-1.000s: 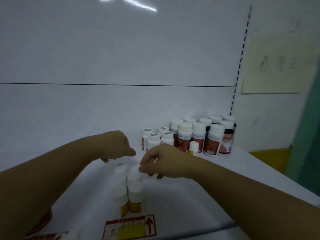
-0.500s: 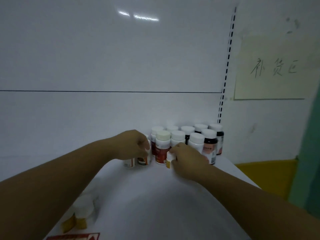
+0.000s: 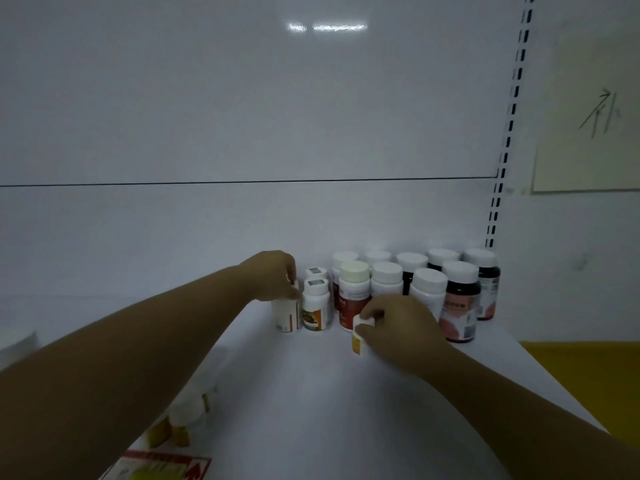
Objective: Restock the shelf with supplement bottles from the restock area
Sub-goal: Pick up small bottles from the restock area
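Head view, only one given. White shelf surface filled the lower half of frame, w/ a white back panel above it.

Left hand sat just left of centre, fingers closed over the cap of a white bottle w/ orange-striped label; bottle stood upright on the shelf, touching a second white bottle w/ a food picture on its label at its right.

Right hand was lower centre-right, thumb and fingers pinched on a small yellow-label bottle; bottle's base looked at or close to the shelf, can't tell if it touched. It sat just in front of a red-label bottle.

Behind and to the right, a cluster of white-capped bottles stood in approx two rows, incl. two dark ones w/ pink labels at the right end.

Lower left: a few more small yellow bottles, blurred, partly hidden by the left forearm. Bottom edge, left of centre: a red-bordered label w/ arrow.

Upper right: slotted shelf upright, and a pale paper sign w/ handwriting, cut by the frame edge. Yellow surface at right, past the shelf edge.
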Available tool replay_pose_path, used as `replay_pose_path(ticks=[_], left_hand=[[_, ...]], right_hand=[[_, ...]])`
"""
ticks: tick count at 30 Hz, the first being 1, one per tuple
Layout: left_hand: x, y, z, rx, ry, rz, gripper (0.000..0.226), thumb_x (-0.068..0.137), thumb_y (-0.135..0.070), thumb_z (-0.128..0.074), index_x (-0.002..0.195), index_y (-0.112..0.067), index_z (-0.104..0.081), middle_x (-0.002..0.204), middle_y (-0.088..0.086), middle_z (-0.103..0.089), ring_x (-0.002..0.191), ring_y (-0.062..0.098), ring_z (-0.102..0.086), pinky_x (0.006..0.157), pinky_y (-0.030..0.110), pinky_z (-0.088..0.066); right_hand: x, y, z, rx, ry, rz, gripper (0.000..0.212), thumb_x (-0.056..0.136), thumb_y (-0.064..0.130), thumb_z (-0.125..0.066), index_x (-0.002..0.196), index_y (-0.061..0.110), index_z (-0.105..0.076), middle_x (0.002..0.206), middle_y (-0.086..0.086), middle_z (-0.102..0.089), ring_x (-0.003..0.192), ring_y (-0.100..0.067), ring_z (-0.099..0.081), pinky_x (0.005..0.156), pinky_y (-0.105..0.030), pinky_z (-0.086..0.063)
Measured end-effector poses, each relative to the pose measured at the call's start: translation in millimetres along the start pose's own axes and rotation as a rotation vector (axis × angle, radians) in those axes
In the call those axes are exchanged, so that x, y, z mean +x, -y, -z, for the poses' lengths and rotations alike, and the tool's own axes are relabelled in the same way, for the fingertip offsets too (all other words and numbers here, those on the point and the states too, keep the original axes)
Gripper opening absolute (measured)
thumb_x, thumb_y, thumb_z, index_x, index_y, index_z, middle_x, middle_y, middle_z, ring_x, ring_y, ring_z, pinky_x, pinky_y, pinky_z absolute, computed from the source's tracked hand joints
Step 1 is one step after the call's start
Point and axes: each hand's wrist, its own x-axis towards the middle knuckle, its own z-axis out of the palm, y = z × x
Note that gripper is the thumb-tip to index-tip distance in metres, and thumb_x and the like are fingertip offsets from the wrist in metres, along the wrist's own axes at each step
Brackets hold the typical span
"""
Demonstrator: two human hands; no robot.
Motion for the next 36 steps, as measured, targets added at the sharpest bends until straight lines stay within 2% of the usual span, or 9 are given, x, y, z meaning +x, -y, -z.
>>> replay_pose_path(ticks=[5,7,11,14,22,26,28,32,36], left_hand=[[-2.5,10.4,4.0,-0.046,-0.081,0.022,0.038,0.079,-0.035,-0.072,0.108,-0.013,-0.06,0.113,0.006,-0.06,0.094,0.02,-0.054,0.084,0.032,-0.05],[-10.1,20.1,22.2,-0.108,-0.125,0.014,0.039,0.076,-0.037,-0.074,0.106,-0.016,-0.06,0.112,0.006,-0.06,0.092,0.02,-0.056,0.081,0.033,-0.053],[-38.3,45.5,66.4,-0.326,-0.116,0.012,0.042,0.076,-0.027,-0.076,0.11,-0.015,-0.054,0.107,0.008,-0.061,0.089,0.025,-0.065,0.07,0.037,-0.06],[-57.3,65.1,86.9,-0.373,-0.099,-0.007,0.036,0.076,-0.019,-0.076,0.105,-0.016,-0.055,0.107,0.008,-0.062,0.09,0.024,-0.064,0.068,0.031,-0.059],[-82.1,114.3,110.4,-0.462,-0.016,-0.076,0.029,0.079,-0.014,-0.073,0.104,-0.016,-0.058,0.105,0.007,-0.063,0.089,0.021,-0.064,0.071,0.029,-0.059],[-93.5,135.0,129.6,-0.495,-0.012,-0.134,0.029,0.08,-0.01,-0.072,0.105,-0.018,-0.059,0.103,0.004,-0.063,0.087,0.017,-0.065,0.069,0.026,-0.059],[-101.5,145.3,141.2,-0.528,-0.009,-0.155,0.029,0.081,-0.011,-0.07,0.106,-0.019,-0.06,0.102,0.002,-0.066,0.089,0.017,-0.066,0.07,0.027,-0.059],[-118.6,158.1,155.9,-0.58,-0.118,-0.172,0.029,0.079,-0.026,-0.073,0.103,-0.014,-0.064,0.095,0.004,-0.07,0.084,0.017,-0.069,0.067,0.029,-0.06],[-139.5,172.4,164.9,-0.558,-0.271,-0.174,0.031,0.077,-0.037,-0.072,0.094,-0.012,-0.067,0.088,0.003,-0.071,0.081,0.016,-0.069,0.064,0.026,-0.057]], right_hand=[[5.1,28.8,-0.4,0.631,0.236,-0.108,0.016,0.078,0.019,-0.074,0.093,0.022,-0.071,0.092,0.002,-0.071,0.074,-0.009,-0.065,0.063,-0.019,-0.054],[8.9,47.6,-4.1,0.73,0.251,-0.088,0.013,0.078,0.016,-0.074,0.09,0.022,-0.071,0.09,0.0,-0.072,0.077,-0.011,-0.066,0.065,-0.02,-0.056],[18.9,89.7,-19.6,0.718,0.273,-0.044,0.015,0.079,0.013,-0.072,0.094,0.017,-0.073,0.094,0.001,-0.07,0.082,-0.011,-0.066,0.067,-0.02,-0.057],[22.6,119.8,-37.6,0.66,0.346,-0.028,0.018,0.079,0.009,-0.072,0.095,0.016,-0.073,0.091,0.004,-0.068,0.083,-0.011,-0.064,0.069,-0.021,-0.057],[12.9,151.2,-67.7,0.425,0.504,0.008,0.02,0.078,0.012,-0.072,0.096,0.019,-0.072,0.092,0.009,-0.067,0.084,-0.01,-0.065,0.07,-0.017,-0.056],[14.4,164.0,-46.1,0.29,0.412,0.048,0.023,0.076,0.02,-0.075,0.098,0.024,-0.07,0.096,0.01,-0.068,0.085,-0.002,-0.063,0.073,-0.014,-0.053],[23.7,183.7,-31.1,0.424,0.295,0.04,0.026,0.077,0.024,-0.074,0.1,0.027,-0.063,0.102,0.004,-0.068,0.088,-0.006,-0.064,0.073,-0.019,-0.054],[35.6,246.4,-27.1,0.619,0.26,0.153,0.043,0.078,0.038,-0.068,0.115,0.033,-0.048,0.108,0.007,-0.063,0.097,-0.009,-0.063,0.078,-0.026,-0.054],[34.2,296.6,-41.8,0.807,0.241,0.297,0.022,0.082,0.026,-0.067,0.101,0.034,-0.06,0.107,-0.001,-0.068,0.096,-0.014,-0.068,0.08,-0.029,-0.058]])
